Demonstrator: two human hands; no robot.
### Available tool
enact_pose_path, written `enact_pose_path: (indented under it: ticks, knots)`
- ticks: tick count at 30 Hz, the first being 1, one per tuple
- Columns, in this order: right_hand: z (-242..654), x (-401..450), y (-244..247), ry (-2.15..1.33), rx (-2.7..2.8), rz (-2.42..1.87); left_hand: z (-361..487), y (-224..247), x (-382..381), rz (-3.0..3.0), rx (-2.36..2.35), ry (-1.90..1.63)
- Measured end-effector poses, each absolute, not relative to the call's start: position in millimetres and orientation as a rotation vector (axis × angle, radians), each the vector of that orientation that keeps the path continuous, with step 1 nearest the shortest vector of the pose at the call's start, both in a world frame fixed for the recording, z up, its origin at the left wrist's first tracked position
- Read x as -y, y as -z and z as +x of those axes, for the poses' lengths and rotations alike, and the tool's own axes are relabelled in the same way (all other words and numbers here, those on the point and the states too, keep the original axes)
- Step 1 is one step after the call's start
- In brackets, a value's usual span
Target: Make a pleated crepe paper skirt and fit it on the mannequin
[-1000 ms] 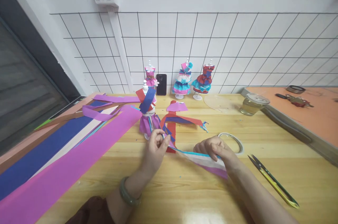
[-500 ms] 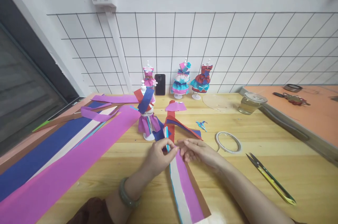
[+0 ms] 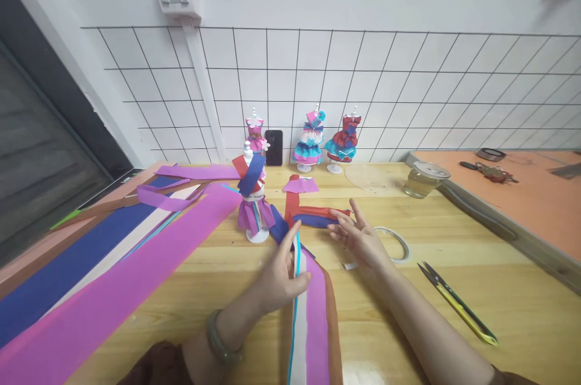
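My left hand (image 3: 285, 276) is open, thumb and forefinger apart, at the upper end of a layered crepe-paper strip (image 3: 316, 324) in white, purple and brown with a blue edge. Whether it presses on the strip I cannot tell. My right hand (image 3: 361, 243) has its fingers spread and holds nothing. Its fingertips overlap the end of a red and blue paper strip (image 3: 313, 218); contact is unclear. A small white scrap (image 3: 350, 266) lies below that hand, and a tape roll (image 3: 402, 246) is partly hidden behind it. Left of the strips stands a small dress form (image 3: 255, 209) wrapped in coloured paper.
Long purple (image 3: 136, 264) and blue paper strips (image 3: 86, 240) cover the left side. Yellow-handled scissors (image 3: 458, 303) lie at right, with a lidded cup (image 3: 425, 179) behind. Dressed forms (image 3: 308, 146) and a phone (image 3: 273, 148) stand along the wall.
My left thumb and forefinger have parted from their pinch. My right hand has moved right and away from the left, fingers spreading. The red and blue strip's end lies flatter.
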State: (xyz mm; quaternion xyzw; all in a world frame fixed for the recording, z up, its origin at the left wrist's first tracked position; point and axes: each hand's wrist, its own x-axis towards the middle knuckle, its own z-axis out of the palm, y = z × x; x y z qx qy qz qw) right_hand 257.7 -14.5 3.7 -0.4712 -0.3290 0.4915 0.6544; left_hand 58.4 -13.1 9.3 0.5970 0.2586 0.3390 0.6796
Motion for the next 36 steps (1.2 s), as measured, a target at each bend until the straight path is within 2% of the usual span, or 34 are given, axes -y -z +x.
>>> enact_pose_path:
  ticks: [4, 8, 15, 23, 27, 36]
  knots:
    - [259, 13, 1, -1.099, 0.853, -1.111, 62, 6, -4, 1.284, -0.781, -1.047]
    - [254, 11, 6, -1.063, 0.936, -1.182, 63, 12, -15, 1.285, -0.874, -1.121]
    - [264, 4, 16, -1.077, 0.815, -1.23, 59, 8, -17, 1.169, -0.914, -1.046]
    - [272, 10, -7, -0.672, 0.948, -1.251, 56, 0, -9, 0.833, -0.857, -0.822]
    - [271, 3, -19, -0.664, 1.021, -1.251, 53, 1, -14, 0.679, -0.789, -0.663]
    - [264, -38, -46, -0.668, 1.168, -1.259, 53, 8, -15, 0.699, -0.563, -0.606]
